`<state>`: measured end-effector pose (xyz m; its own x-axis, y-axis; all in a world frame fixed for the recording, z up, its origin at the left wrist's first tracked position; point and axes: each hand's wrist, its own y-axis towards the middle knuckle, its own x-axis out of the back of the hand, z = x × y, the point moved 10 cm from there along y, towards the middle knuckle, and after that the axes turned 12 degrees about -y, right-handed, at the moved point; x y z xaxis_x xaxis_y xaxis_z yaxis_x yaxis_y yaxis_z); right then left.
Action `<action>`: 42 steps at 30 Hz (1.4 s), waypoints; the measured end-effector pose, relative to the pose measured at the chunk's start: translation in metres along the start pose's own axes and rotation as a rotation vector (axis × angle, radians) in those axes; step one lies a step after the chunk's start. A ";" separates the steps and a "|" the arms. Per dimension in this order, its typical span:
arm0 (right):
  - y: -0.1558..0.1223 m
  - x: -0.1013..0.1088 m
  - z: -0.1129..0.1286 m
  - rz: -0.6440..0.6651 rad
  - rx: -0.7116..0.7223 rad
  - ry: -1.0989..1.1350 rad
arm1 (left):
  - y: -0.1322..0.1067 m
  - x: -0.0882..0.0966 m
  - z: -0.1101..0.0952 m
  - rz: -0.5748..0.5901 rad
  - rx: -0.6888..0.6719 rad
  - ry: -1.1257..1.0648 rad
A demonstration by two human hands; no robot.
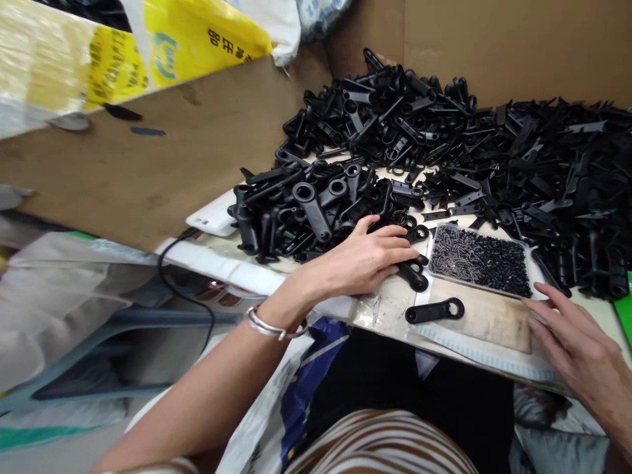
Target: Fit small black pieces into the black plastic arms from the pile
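Observation:
My left hand (368,259) reaches over the near edge of a heap of black plastic arms (316,210), its fingers stretched out and slightly spread. Under and beside its fingertips lies a black plastic arm (415,275); whether the fingers press on it I cannot tell. Closer to the table's front edge, a single black plastic arm with a toothed ring end (435,311) lies flat. My right hand (575,332) is at the near right corner of a clear tray (486,289) full of small dark pieces, probably screws (478,258). Its fingers are apart, with nothing visible between them.
Larger piles of black plastic parts (533,158) cover the back and right of the table. Cardboard walls (518,52) stand behind and at the left. A white device (214,214) with a black cable (160,266) sits left of the heap. A tan pad (494,322) lies before the tray.

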<state>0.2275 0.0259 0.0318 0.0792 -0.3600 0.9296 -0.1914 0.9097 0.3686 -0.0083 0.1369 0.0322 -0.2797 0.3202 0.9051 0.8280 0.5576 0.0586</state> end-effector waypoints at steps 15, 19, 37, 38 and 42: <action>0.039 0.004 0.005 0.100 -0.120 0.020 | -0.030 -0.004 -0.062 -0.303 -0.080 0.147; 0.070 -0.011 0.009 0.152 -0.065 -0.031 | -0.024 -0.032 -0.078 -0.214 -0.079 0.011; 0.093 -0.051 0.004 0.450 -0.107 -0.389 | -0.022 -0.046 -0.090 -0.337 -0.199 -0.072; 0.093 -0.051 0.004 0.447 -0.105 -0.382 | -0.022 -0.044 -0.089 -0.341 -0.196 -0.094; 0.091 -0.050 0.002 0.409 -0.110 -0.290 | -0.020 -0.030 -0.083 -0.406 -0.193 -0.169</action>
<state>0.2040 0.1261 0.0187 -0.2585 0.0019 0.9660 -0.0442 0.9989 -0.0138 0.0233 0.0527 0.0390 -0.6612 0.2352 0.7124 0.7060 0.5162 0.4849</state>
